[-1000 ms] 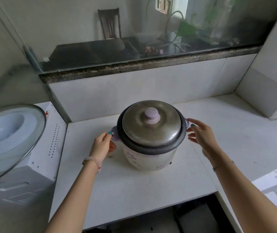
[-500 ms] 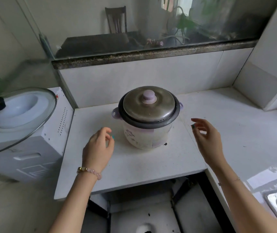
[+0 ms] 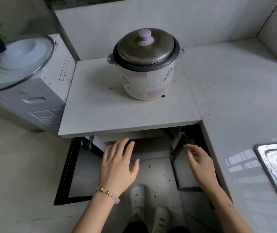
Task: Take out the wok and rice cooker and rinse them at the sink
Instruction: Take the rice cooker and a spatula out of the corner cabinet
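White-and-lilac rice cooker [image 3: 147, 64] is sitting lidded on the countertop [image 3: 117, 111], well apart from the sink [image 3: 275, 158]. Below the counter edge the left hand [image 3: 117, 167] is hovering, fingers spread; the right hand [image 3: 200, 167], fingers relaxed and empty, is hanging beside an open cabinet door [image 3: 183, 174].

a single wide-angle camera sits on the person's head and looks forward and steeply down over the front edge of the worktop [image 3: 129, 115]. the rice cooker [image 3: 145, 64] stands in the upper middle of the frame, seen from above and from its near side. the left hand [image 3: 117, 167] and right hand [image 3: 200, 167] lie low in the frame, near the lens, with the forearms crossing the bottom edge. the shoes [image 3: 137, 197] show almost straight below, on the floor [image 3: 17, 157]. the sink [image 3: 268, 153] is cut off by the right edge, and straight edges bow toward the borders.
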The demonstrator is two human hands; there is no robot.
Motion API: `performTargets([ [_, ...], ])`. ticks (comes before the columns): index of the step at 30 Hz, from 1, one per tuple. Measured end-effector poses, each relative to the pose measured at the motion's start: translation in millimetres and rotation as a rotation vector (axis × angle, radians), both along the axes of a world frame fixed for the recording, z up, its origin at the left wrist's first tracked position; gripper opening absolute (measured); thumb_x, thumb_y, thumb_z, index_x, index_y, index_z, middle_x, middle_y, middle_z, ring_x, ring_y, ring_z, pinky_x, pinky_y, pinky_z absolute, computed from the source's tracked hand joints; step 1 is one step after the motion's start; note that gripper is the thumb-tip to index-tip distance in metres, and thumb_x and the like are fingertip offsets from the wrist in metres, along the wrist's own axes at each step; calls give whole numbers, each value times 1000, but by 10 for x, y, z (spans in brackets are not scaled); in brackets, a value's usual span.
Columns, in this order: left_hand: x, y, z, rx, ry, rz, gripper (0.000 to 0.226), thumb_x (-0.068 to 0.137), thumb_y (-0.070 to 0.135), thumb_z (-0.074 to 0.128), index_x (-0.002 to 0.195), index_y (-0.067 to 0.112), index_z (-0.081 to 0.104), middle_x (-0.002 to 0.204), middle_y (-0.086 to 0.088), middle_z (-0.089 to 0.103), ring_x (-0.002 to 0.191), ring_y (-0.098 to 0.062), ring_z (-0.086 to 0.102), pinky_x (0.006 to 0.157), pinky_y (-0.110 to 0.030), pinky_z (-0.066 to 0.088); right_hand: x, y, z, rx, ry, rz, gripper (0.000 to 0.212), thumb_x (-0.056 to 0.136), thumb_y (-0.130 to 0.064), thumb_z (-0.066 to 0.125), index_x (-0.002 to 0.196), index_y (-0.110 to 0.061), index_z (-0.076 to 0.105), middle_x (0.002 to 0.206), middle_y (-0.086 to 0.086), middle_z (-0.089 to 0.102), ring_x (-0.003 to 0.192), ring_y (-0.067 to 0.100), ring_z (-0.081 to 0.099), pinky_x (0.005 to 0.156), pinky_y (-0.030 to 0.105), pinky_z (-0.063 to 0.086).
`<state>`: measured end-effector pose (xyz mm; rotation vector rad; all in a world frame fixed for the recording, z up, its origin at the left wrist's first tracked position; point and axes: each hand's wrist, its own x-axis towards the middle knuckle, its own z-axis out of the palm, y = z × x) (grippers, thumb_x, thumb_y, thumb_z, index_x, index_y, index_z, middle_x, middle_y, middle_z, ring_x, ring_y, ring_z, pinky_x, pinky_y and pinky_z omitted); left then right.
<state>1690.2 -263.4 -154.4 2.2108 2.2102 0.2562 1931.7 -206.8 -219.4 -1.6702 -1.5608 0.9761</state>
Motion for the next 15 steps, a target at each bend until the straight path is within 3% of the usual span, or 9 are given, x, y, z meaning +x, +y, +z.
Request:
performTargets([
  [7, 64, -114, -696, -128, 7, -15, 50, 73, 38, 60, 115, 13, 64, 121, -7, 61, 110, -27, 60, 96, -46, 46, -20, -205, -871, -276, -50, 4, 22, 95, -15, 52, 114, -22, 60, 100, -6, 62, 87, -4, 55, 65, 6, 38],
  [11, 82, 137, -1155, -157, -16, -32, 51, 74, 38, 57, 117, 11, 62, 123, -9, 60, 113, -29, 58, 96, -47, 45, -172, -38, -1512, -443, 28, -82, 24, 94, -13, 50, 114, -18, 62, 105, 0, 62, 98, 14, 57, 78, 26, 47],
  [13, 95, 261, -1362, -162, -38, -33, 52, 74, 36, 58, 118, 9, 61, 124, -10, 60, 115, -30, 57, 96, -48, 45, -267, 86, -1809, -573, 181, -218, 24, 92, -9, 51, 111, -12, 63, 101, 4, 64, 94, 19, 59, 82, 32, 50],
  [15, 87, 367, -1570, -170, -46, -50, 52, 76, 36, 58, 120, 9, 59, 124, -10, 59, 116, -30, 56, 97, -49, 44, -333, 246, -2115, -743, 493, -402, 23, 92, -7, 51, 113, -7, 62, 92, 6, 65, 84, 19, 60, 75, 30, 50],
])
